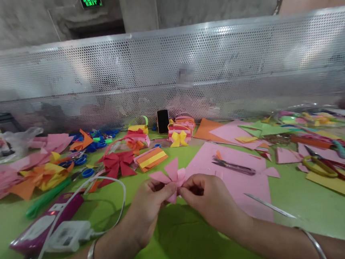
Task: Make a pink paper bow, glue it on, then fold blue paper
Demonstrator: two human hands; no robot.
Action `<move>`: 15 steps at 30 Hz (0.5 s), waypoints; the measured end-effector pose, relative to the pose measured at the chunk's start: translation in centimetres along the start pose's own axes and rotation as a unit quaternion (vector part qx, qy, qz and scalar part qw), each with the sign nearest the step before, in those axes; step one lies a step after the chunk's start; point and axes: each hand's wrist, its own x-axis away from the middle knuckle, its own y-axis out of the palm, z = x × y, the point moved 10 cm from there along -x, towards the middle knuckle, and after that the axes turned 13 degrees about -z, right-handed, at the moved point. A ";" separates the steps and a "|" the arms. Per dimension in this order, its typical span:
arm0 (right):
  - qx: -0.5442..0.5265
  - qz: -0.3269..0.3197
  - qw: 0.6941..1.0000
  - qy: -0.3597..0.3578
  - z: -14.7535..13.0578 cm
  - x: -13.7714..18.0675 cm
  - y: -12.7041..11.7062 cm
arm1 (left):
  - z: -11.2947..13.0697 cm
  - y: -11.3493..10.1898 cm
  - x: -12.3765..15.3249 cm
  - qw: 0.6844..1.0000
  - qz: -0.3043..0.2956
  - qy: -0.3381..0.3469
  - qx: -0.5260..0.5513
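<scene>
Pink paper flower (171, 170) is up front, approx. mid-view, held btwn both hands just above the green surface (192, 248). Plain light pink, matte, w/ several flat petals fanning out from the middle: one pointy petal straight up, one out to the L, a rounder one on the R side, another poking down below the thumbs. Edges look cut & crisp; the ctr is mostly hidden by the fingertips, so can't tell how it's joined.

L hand (151, 202) is nearly closed, grasping the flower: thumb laid over the lower front, fingers curled behind & partly out of sight. R hand (210, 193) is pinched up, thumb & index tips together at the flower's R lower edge, other fingers bent in twd the palm. Thumb tips of both hands are v. near each other; can't tell if they touch.

Just beyond the R hand: big pink sheet (234, 187), lying flat w/ thread snips (235, 166) on top. Thin metal blade (270, 205) lies partly over the sheet's R edge. Red paper flower (119, 163) sits off to the L, past the L hand.
</scene>
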 end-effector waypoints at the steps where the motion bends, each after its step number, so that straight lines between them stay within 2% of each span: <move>1: -0.009 0.001 1.000 0.006 0.2 0.0 0.0 | -0.1 0.0 0.0 1.000 0.001 -0.001 0.008; 10: -0.079 -0.017 0.995 0.050 1.3 -0.2 0.5 | -0.4 -0.4 0.2 0.999 0.027 -0.008 0.037; 15: -0.076 -0.024 0.996 0.051 1.1 -0.1 0.7 | -0.3 -0.5 0.1 0.998 0.032 -0.012 0.053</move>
